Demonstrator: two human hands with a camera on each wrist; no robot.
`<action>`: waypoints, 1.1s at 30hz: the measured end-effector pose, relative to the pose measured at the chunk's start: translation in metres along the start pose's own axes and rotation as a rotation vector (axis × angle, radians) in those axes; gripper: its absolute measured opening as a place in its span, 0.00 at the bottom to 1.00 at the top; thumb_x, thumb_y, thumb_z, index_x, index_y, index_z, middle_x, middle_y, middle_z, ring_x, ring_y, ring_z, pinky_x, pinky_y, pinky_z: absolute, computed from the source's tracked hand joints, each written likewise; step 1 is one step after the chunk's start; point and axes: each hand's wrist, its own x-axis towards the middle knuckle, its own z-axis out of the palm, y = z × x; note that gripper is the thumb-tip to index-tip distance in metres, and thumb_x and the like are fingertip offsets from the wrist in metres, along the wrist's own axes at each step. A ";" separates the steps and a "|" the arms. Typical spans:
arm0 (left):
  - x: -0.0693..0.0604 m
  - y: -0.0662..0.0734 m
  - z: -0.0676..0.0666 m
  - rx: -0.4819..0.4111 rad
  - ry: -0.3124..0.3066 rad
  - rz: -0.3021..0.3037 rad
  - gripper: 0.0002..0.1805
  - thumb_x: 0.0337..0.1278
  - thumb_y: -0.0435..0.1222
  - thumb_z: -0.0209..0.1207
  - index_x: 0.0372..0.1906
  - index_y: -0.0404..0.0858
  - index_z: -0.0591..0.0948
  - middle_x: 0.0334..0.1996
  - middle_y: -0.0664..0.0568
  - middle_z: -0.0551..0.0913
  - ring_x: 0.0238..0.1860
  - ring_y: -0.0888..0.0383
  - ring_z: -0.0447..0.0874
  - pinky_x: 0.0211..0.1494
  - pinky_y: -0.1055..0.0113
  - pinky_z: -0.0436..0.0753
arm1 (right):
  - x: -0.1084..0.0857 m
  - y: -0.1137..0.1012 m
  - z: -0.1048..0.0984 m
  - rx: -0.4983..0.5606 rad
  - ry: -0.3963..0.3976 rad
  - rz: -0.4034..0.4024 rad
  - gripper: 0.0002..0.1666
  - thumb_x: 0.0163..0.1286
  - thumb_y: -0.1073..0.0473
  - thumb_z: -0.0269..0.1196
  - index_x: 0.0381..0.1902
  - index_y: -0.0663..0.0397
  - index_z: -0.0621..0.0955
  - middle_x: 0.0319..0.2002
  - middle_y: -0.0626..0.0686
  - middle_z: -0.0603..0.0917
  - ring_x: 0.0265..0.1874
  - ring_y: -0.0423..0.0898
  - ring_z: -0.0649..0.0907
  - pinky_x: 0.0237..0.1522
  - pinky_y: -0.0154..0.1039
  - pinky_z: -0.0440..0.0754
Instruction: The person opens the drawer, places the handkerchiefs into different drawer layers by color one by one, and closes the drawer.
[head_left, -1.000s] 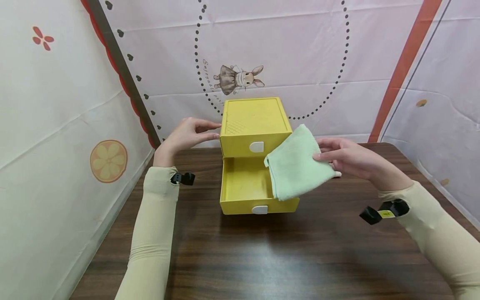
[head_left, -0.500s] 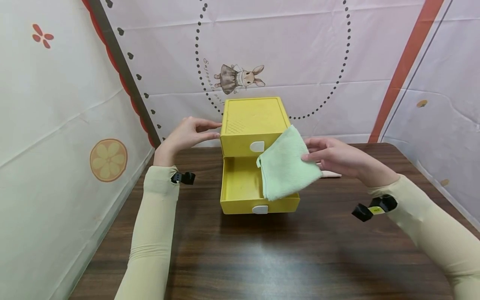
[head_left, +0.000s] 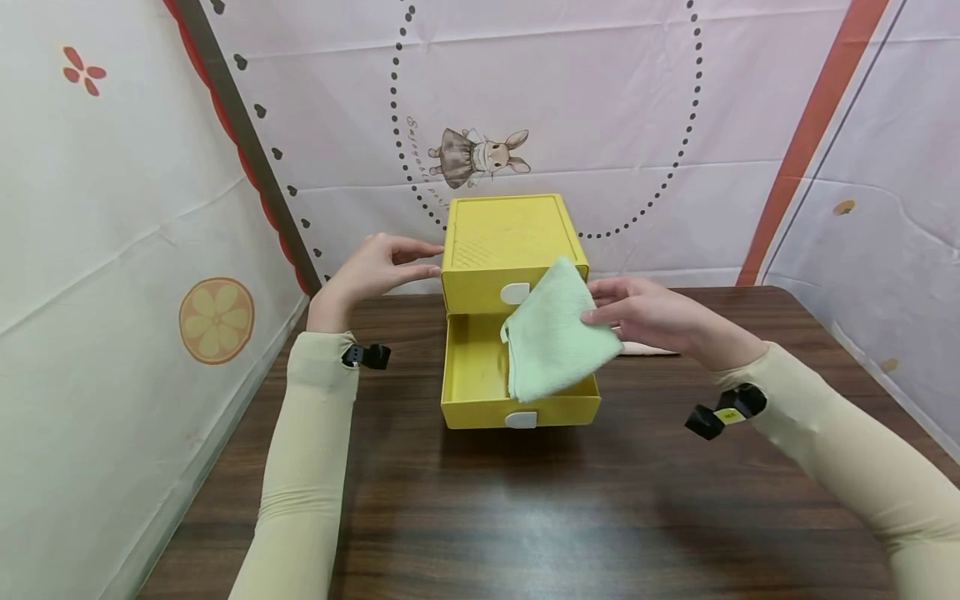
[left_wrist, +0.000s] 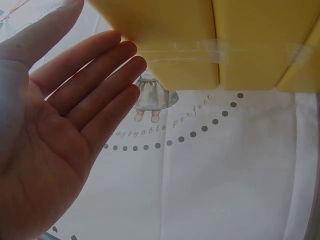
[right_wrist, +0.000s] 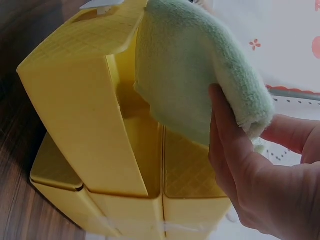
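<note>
My right hand [head_left: 648, 315] pinches a folded pale green towel [head_left: 558, 333] between thumb and fingers. The towel hangs tilted over the right part of a pulled-out drawer [head_left: 476, 367] of the yellow drawer unit [head_left: 513, 233]. In the right wrist view, the towel [right_wrist: 185, 65] droops over the drawer opening, and another tier [right_wrist: 52, 165] lies below the drawer. What the towel covers inside is hidden. On the other side, my left hand [head_left: 378, 265] has its fingertips against the unit's upper left side; its fingers [left_wrist: 95, 75] look nearly straight in the left wrist view.
A pale, flat-looking item [head_left: 648, 349] lies on the dark wooden table [head_left: 517, 517], partly behind my right hand. Printed cloth [head_left: 600, 100] hangs behind and at both sides. Clear tape [left_wrist: 185, 55] crosses the unit's side.
My right hand has moved left with the towel, from the drawer's right edge to over the drawer. More of the pale item shows. My left hand and the unit stay in place.
</note>
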 end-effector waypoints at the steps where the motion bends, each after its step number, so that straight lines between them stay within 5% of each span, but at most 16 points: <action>1: 0.000 0.000 0.000 0.001 0.001 0.000 0.28 0.51 0.59 0.62 0.55 0.52 0.81 0.51 0.55 0.84 0.48 0.60 0.83 0.50 0.60 0.81 | 0.001 0.000 0.001 0.001 0.000 0.001 0.28 0.70 0.68 0.54 0.64 0.71 0.60 0.48 0.54 0.79 0.45 0.44 0.82 0.46 0.42 0.83; 33: 0.001 -0.001 -0.001 0.007 -0.008 -0.004 0.28 0.50 0.60 0.61 0.55 0.52 0.81 0.51 0.56 0.83 0.48 0.62 0.82 0.51 0.59 0.81 | 0.024 0.002 0.020 0.039 -0.020 0.096 0.23 0.72 0.69 0.51 0.61 0.70 0.61 0.45 0.53 0.79 0.42 0.44 0.82 0.45 0.40 0.82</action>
